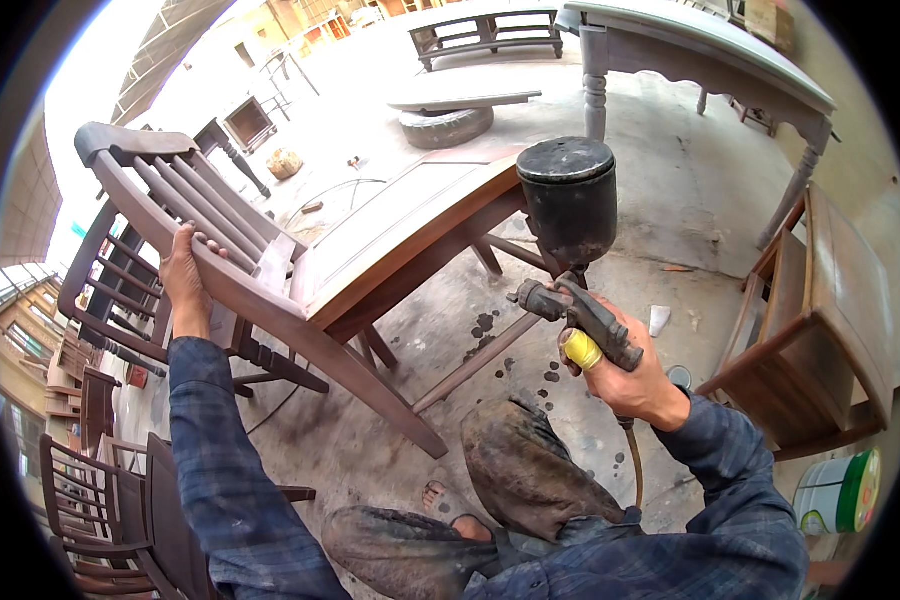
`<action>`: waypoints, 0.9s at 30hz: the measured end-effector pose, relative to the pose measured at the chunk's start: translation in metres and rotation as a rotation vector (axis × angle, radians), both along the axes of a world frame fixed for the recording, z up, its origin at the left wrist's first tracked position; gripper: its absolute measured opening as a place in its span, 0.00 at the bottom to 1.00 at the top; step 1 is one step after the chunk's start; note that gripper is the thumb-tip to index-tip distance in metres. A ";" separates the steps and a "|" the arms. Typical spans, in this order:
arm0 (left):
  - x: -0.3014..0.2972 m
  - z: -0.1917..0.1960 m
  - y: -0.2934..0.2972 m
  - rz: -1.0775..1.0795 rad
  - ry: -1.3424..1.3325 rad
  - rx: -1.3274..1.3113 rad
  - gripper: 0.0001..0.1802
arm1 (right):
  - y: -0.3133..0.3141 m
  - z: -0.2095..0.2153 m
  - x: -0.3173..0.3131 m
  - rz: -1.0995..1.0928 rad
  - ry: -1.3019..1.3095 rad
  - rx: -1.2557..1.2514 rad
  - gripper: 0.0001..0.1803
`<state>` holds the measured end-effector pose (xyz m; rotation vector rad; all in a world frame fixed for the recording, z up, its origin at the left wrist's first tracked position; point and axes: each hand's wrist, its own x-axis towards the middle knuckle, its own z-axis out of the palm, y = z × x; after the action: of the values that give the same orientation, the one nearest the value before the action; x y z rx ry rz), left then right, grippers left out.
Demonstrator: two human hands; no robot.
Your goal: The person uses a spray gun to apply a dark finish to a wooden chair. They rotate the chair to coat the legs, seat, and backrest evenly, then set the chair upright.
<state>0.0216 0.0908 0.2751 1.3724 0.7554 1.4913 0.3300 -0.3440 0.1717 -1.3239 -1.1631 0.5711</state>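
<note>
A brown wooden chair with a slatted back lies tilted before me, its seat pointing away to the right. My left hand grips the side post of its backrest. In my right hand is a spray gun, its dark paint cup on top and its nozzle pointing left toward the chair. Yellow tape wraps a finger or the gun's handle there; I cannot tell which. A hose runs down from the gun's handle.
Other dark chairs crowd the left side. A grey table stands at the far right, above a wooden cabinet and a white-and-green bucket. Farther back, a board lies on a tire. Dark spots mark the concrete floor.
</note>
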 end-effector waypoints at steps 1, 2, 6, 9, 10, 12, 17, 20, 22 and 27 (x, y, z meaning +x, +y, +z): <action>0.002 0.000 -0.002 0.009 0.001 -0.011 0.11 | 0.002 -0.003 0.000 -0.009 0.021 0.020 0.26; 0.003 0.001 -0.004 0.016 0.011 -0.007 0.11 | 0.004 -0.006 0.001 -0.020 0.042 0.040 0.26; 0.005 0.002 -0.007 -0.008 -0.003 0.012 0.10 | 0.010 -0.004 0.006 -0.176 0.018 0.067 0.26; 0.004 0.003 -0.008 0.010 0.014 0.018 0.10 | 0.011 -0.002 0.002 -0.170 -0.002 0.007 0.27; 0.005 0.003 -0.009 0.014 0.016 0.016 0.10 | 0.011 0.002 -0.003 -0.151 0.009 -0.020 0.26; 0.005 0.003 -0.009 0.022 0.019 0.013 0.10 | 0.012 -0.002 -0.013 -0.097 0.010 0.005 0.27; 0.005 0.004 -0.007 0.026 0.013 0.013 0.10 | 0.016 -0.018 -0.018 0.036 -0.102 0.106 0.26; 0.008 0.004 -0.014 0.023 0.022 0.006 0.12 | 0.014 -0.010 -0.015 -0.013 -0.007 0.043 0.26; 0.008 0.003 -0.015 0.018 0.026 0.011 0.13 | 0.012 -0.007 -0.005 -0.054 0.058 0.011 0.27; 0.007 0.003 -0.011 0.041 0.032 -0.004 0.13 | 0.011 -0.009 0.018 -0.185 0.026 0.084 0.27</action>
<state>0.0289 0.0794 0.2779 1.3881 0.8107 1.5013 0.3482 -0.3326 0.1623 -1.3313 -1.0198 0.3989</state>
